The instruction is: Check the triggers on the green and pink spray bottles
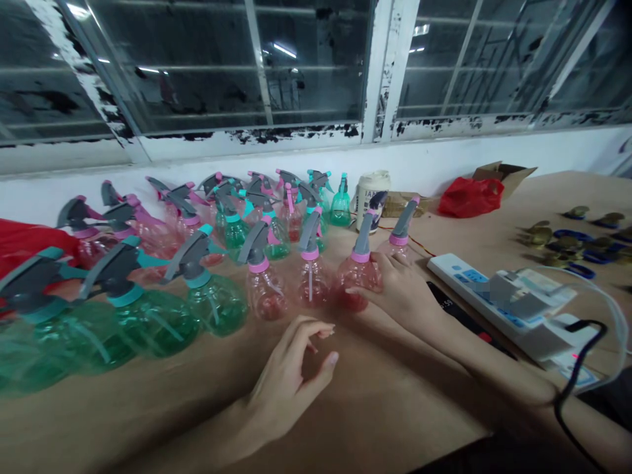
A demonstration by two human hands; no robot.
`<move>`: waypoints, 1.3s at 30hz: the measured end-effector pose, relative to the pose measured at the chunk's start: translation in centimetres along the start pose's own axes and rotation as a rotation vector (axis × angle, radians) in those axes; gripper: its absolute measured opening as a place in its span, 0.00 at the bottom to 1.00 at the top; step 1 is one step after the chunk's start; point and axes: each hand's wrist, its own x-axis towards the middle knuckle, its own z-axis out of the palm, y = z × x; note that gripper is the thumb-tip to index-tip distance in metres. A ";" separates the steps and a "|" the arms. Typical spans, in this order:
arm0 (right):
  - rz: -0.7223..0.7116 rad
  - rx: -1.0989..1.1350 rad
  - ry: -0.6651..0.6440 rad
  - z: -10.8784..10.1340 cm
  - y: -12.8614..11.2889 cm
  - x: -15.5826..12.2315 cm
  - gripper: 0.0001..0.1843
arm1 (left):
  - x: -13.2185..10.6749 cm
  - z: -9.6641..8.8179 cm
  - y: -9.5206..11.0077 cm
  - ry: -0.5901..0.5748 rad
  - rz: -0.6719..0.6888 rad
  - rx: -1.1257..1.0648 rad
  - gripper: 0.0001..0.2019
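Observation:
My right hand (402, 286) is closed around the body of a pink spray bottle (353, 273) with a grey trigger head, its thumb across the front. Just behind that hand stands another pink spray bottle (399, 238), partly hidden by my fingers. My left hand (289, 368) is over the table, fingers curved and thumb apart, with nothing in it. Nearest to it are two more pink bottles, one in the middle (312, 283) and one further left (266, 289). Green spray bottles (217, 306) with turquoise collars continue the row leftward.
Several more pink and green bottles crowd behind, near the wall. A paper cup (371, 197) stands at the back. To the right lie a white power strip (481, 289) with plugs and cables, a phone (467, 316), a red plastic bag (471, 197) and small brass-coloured parts (565, 243).

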 end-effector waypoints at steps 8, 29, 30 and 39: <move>0.015 -0.019 -0.007 0.8 0.1 1.4 0.27 | 1.3 -0.1 -0.5 -0.036 -0.100 -0.051 0.09; 0.266 0.254 0.168 0.9 6.9 1.4 0.28 | 2.9 0.6 0.3 -0.086 -0.102 -0.113 0.07; 0.266 0.267 0.164 1.1 6.9 1.6 0.26 | 2.8 0.6 0.4 -0.088 -0.102 -0.117 0.07; 0.293 0.327 0.206 -2.5 5.0 0.8 0.20 | 1.4 -0.7 1.7 -0.074 -0.130 -0.120 0.05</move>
